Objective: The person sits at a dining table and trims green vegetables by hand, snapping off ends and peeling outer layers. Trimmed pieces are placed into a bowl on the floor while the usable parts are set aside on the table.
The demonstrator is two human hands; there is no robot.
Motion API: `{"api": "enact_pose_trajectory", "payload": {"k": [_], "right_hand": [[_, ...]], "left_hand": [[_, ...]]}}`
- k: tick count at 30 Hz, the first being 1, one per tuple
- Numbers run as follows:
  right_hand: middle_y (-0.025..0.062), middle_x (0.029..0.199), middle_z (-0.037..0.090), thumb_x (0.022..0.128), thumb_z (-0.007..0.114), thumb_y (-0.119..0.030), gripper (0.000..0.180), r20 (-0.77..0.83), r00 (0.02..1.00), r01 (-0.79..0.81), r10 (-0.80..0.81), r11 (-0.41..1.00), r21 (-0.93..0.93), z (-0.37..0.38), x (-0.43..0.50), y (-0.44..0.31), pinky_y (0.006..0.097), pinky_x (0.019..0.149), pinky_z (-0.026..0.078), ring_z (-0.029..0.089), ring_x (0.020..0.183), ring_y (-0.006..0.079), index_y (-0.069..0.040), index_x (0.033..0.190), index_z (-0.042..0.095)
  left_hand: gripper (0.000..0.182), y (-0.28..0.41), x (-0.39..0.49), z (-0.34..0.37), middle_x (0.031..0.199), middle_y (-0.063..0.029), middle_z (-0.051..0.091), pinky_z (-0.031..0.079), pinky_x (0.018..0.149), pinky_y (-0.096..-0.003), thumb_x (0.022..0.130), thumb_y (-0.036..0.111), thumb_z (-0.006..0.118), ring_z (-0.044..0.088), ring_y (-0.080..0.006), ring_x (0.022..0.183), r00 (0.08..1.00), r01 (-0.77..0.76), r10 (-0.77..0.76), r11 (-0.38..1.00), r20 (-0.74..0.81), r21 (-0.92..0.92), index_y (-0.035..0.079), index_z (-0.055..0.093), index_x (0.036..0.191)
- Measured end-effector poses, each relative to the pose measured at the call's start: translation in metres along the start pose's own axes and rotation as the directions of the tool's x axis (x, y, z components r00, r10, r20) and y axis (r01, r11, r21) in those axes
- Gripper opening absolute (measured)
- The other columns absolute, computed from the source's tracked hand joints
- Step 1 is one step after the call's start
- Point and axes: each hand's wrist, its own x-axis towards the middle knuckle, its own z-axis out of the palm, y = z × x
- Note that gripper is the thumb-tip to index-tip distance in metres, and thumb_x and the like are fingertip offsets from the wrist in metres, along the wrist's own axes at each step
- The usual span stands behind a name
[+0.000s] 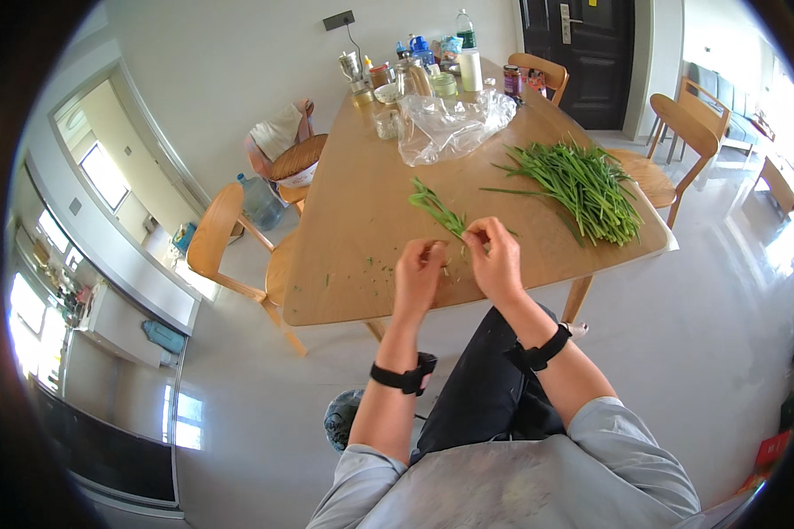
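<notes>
My right hand (493,254) pinches the lower end of a small bunch of green leafy stalks (439,209), which points away over the wooden table (344,218). Close beside it on the left is my left hand (421,274), its fingers curled together near the stalk ends; whether something thin is between them cannot be told. A large pile of long green stalks, like garlic chives (579,188), lies at the table's right side. Small green scraps (370,270) are scattered on the wood left of my hands.
Beyond the stalks lies a crumpled clear plastic bag (453,129). Jars, bottles and a glass pitcher (410,78) crowd the table's far end. Wooden chairs stand at the left (221,231) and right (685,139). A lined bin (343,420) is on the floor by my left arm.
</notes>
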Motion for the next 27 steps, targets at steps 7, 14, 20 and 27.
{"api": "enact_pose_trajectory", "payload": {"k": [7,14,20,27], "right_hand": [[0.0171,0.085,0.058,0.080,0.060,-0.002,0.006,0.181,0.984,-0.022,0.001,0.993,0.112,0.009,-0.010,0.002,0.0426,0.073,0.047,0.056,0.085,0.0375,-0.001,0.085,0.057],[0.0192,0.089,0.059,0.080,0.060,-0.001,0.012,0.263,0.964,-0.102,0.039,0.968,0.228,0.008,-0.010,0.005,0.0417,0.075,0.048,0.057,0.087,0.0384,0.002,0.091,0.057],[0.0187,0.086,0.060,0.077,0.063,-0.001,0.010,0.262,0.964,-0.103,0.043,0.970,0.219,0.008,-0.009,0.007,0.0417,0.074,0.048,0.058,0.086,0.0380,0.003,0.087,0.060],[0.0151,0.086,0.059,0.077,0.065,0.000,0.010,0.161,0.985,0.032,-0.059,0.985,0.169,0.007,-0.009,0.011,0.0416,0.073,0.046,0.056,0.084,0.0353,-0.001,0.086,0.062]], "left_hand": [[0.024,0.001,0.007,0.002,0.070,-0.0062,0.065,0.046,0.057,-0.0260,0.091,0.021,0.059,0.059,-0.0096,0.065,0.990,0.134,-0.132,0.990,-0.056,0.041,-0.003,0.064,0.090],[0.014,0.006,-0.003,0.006,0.080,-0.0008,0.062,0.043,0.061,-0.0215,0.095,0.016,0.057,0.057,-0.0072,0.071,0.997,0.053,-0.063,0.978,-0.042,-0.200,0.002,0.061,0.094],[0.013,0.003,-0.002,0.005,0.085,-0.0006,0.061,0.043,0.061,-0.0216,0.094,0.015,0.059,0.056,-0.0073,0.073,0.997,0.043,-0.053,0.985,-0.055,-0.165,0.004,0.060,0.100],[0.011,-0.006,0.002,0.001,0.085,-0.0017,0.061,0.044,0.064,-0.0213,0.094,0.012,0.059,0.055,-0.0082,0.075,0.999,0.050,-0.050,0.968,0.009,-0.248,0.002,0.059,0.099]]}}
